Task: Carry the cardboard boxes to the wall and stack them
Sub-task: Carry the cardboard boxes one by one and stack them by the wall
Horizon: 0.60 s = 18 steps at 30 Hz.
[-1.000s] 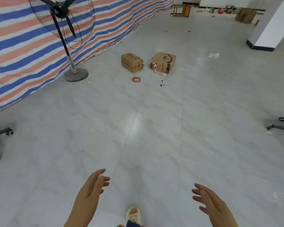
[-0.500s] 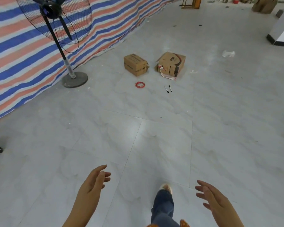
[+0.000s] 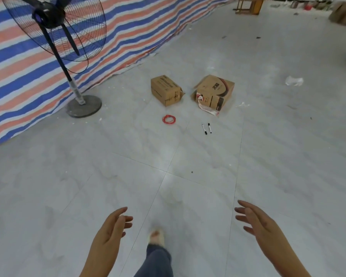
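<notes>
We hold our left hand point(image 3: 112, 226) and right hand point(image 3: 256, 222) empty, fingers relaxed. Well ahead of them, on the grey tiled floor point(image 3: 278, 156) (dusty), two cardboard boxes point(image 3: 166, 89) stand near the striped tarp point(image 3: 18, 72).

**Both hands out front, empty**

Bare left hand point(image 3: 113, 229) held forward at lower frame, palm turned inward, fingers relaxed and slightly spread, gripping nothing. Bare right hand point(image 3: 257, 223) mirrors it, palm inward, fingers loosely extended. Hands well apart. One leg in blue trousers point(image 3: 158, 260) steps forward between the forearms.
</notes>
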{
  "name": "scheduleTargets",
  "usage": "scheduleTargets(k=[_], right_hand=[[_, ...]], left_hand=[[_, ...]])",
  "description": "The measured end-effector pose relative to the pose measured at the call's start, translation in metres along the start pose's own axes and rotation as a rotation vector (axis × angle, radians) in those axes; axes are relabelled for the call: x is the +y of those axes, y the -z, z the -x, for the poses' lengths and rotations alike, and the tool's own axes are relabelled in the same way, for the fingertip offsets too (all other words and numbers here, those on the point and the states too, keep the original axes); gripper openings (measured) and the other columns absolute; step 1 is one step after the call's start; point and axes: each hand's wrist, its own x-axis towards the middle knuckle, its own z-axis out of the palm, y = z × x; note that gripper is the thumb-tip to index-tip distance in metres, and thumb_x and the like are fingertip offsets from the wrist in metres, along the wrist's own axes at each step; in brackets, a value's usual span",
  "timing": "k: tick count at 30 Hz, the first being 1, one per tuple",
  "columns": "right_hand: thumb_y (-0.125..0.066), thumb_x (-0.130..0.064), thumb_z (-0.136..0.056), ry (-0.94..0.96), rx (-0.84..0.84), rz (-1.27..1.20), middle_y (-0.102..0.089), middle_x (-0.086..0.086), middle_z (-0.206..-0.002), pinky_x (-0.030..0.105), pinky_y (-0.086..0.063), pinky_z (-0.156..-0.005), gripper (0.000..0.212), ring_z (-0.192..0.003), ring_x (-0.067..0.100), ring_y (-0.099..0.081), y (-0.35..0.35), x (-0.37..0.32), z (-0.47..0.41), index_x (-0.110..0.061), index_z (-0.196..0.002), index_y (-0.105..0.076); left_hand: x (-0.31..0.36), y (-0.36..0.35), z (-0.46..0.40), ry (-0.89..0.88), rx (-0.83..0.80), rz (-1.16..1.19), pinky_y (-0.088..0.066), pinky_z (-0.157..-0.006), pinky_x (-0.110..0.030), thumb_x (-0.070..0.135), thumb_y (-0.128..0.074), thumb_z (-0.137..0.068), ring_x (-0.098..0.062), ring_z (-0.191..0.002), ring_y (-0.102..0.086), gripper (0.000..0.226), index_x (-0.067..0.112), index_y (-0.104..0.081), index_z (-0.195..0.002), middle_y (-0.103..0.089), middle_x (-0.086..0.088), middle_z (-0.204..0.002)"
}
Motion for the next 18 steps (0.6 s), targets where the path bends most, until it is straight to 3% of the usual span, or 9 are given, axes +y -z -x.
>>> scheduleTargets(k=[7,11,14,18], right_hand=[[-0.045,-0.019,-0.098,-0.057,-0.016,-0.026,-0.069,-0.008,-0.105,0.026,-0.048,-0.079,0.024,-0.096,0.006,-0.066,-0.014,-0.027,-0.148,-0.031,-0.11,-0.061],[-0.046,-0.021,-0.097,-0.044,0.049,-0.074,-0.069,-0.007,-0.105,0.032,-0.049,-0.084,0.022,-0.096,0.008,-0.066,-0.015,-0.081,-0.243,-0.031,-0.109,-0.062],[-0.048,-0.035,-0.091,-0.002,0.091,-0.098,-0.072,-0.012,-0.098,0.034,-0.05,-0.088,0.02,-0.093,0.006,-0.067,-0.018,-0.12,-0.309,-0.035,-0.106,-0.062],[-0.046,-0.019,-0.097,-0.019,0.102,-0.116,-0.07,-0.008,-0.104,0.033,-0.049,-0.087,0.024,-0.092,0.005,-0.068,-0.015,-0.147,-0.389,-0.034,-0.106,-0.063]], left_hand=[[0.054,-0.05,-0.16,-0.007,-0.032,-0.009,-0.049,-0.094,-0.045,0.018,-0.037,-0.098,-0.025,-0.099,-0.063,0.024,0.029,-0.057,-0.105,-0.067,-0.007,-0.104],[0.117,-0.068,-0.269,-0.068,-0.042,-0.002,-0.05,-0.087,-0.038,0.017,-0.039,-0.099,-0.017,-0.096,-0.066,0.026,0.029,-0.06,-0.107,-0.07,-0.001,-0.1],[0.159,-0.085,-0.346,-0.115,-0.084,-0.027,-0.05,-0.085,-0.033,0.017,-0.039,-0.099,-0.012,-0.094,-0.066,0.026,0.03,-0.06,-0.107,-0.07,0.0,-0.097],[0.191,-0.119,-0.425,-0.105,-0.125,-0.05,-0.05,-0.086,-0.033,0.019,-0.04,-0.099,-0.007,-0.09,-0.067,0.025,0.031,-0.06,-0.108,-0.071,0.011,-0.094]])
